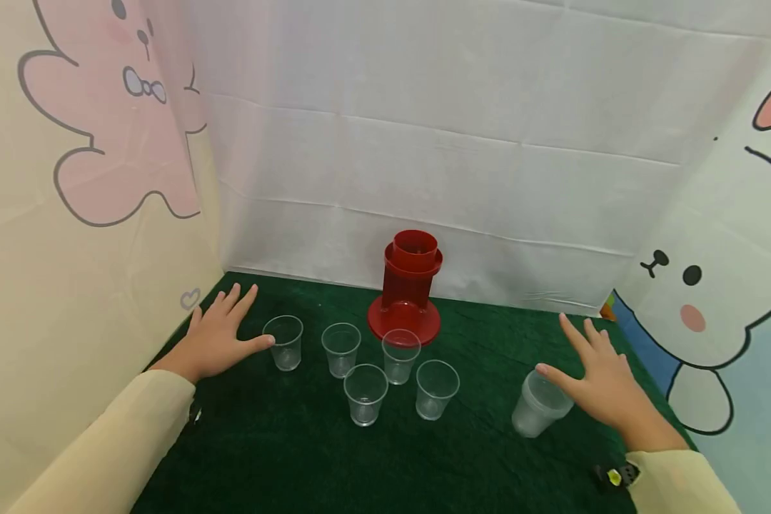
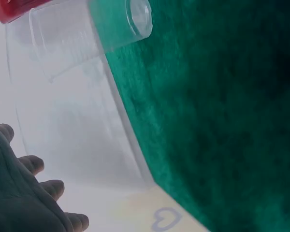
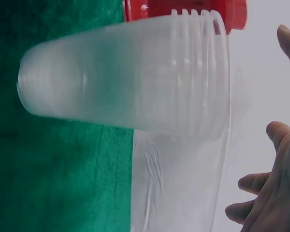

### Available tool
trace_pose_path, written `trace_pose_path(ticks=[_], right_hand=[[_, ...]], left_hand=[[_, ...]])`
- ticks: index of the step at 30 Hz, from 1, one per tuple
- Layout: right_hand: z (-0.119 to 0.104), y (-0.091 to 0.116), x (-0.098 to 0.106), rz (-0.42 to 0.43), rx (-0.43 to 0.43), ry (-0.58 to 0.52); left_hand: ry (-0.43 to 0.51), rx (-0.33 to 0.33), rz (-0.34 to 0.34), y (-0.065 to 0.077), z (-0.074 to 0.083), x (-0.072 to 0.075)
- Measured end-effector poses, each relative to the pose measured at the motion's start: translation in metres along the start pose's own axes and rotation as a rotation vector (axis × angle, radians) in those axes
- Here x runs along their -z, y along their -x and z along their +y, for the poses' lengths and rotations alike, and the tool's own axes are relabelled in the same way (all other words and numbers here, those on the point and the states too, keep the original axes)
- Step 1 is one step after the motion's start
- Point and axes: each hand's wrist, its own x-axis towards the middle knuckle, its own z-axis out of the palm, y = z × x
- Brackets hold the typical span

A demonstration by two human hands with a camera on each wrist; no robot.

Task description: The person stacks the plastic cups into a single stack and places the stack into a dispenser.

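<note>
In the head view my left hand (image 1: 217, 341) hovers with fingers spread beside the leftmost clear plastic cup (image 1: 288, 355); its thumb tip overlaps that cup's rim, and I cannot tell whether they touch. The left wrist view has the palm and fingertips (image 2: 52, 188) below a clear cup (image 2: 70, 36). On the other side, my right hand (image 1: 600, 378) is spread over a stack of nested clear cups (image 1: 535, 414). Several rims show at the stack's mouth (image 3: 195, 72) in the right wrist view, with the right fingers (image 3: 255, 182) apart from it. Neither hand holds anything.
More single cups stand upright mid-table: one (image 1: 342, 363), another (image 1: 365, 410), a third (image 1: 433, 403), plus one (image 1: 398, 368) before the red stand (image 1: 407, 285) with its round base and ring top. Green cloth (image 1: 263, 450) covers the table; white curtain (image 1: 424, 143) hangs behind.
</note>
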Motion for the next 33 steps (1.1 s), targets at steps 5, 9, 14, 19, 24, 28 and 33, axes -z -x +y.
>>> trace_pose_path(ticks=[5, 9, 14, 19, 24, 28, 33], right_hand=[[0.003, 0.011, -0.008, -0.010, -0.038, -0.120], [0.003, 0.017, -0.016, -0.014, -0.085, -0.201], [0.003, 0.022, -0.030, -0.017, -0.120, -0.265], [0.002, 0.028, -0.041, -0.021, -0.181, -0.369], [0.002, 0.036, -0.052, 0.011, -0.192, -0.573], [0.003, 0.037, -0.061, 0.008, -0.185, -0.732], [-0.001, 0.035, -0.069, -0.022, -0.212, -0.825]], left_hand=[[0.163, 0.026, -0.003, 0.005, -0.006, -0.009], [0.331, 0.052, -0.016, 0.009, -0.007, -0.015], [0.462, 0.080, -0.019, 0.014, -0.006, -0.027], [0.540, 0.091, 0.009, 0.017, -0.009, -0.039], [0.608, 0.111, 0.002, 0.017, -0.009, -0.045], [0.649, 0.102, 0.008, 0.016, -0.009, -0.049], [0.697, 0.091, 0.018, 0.011, -0.008, -0.053]])
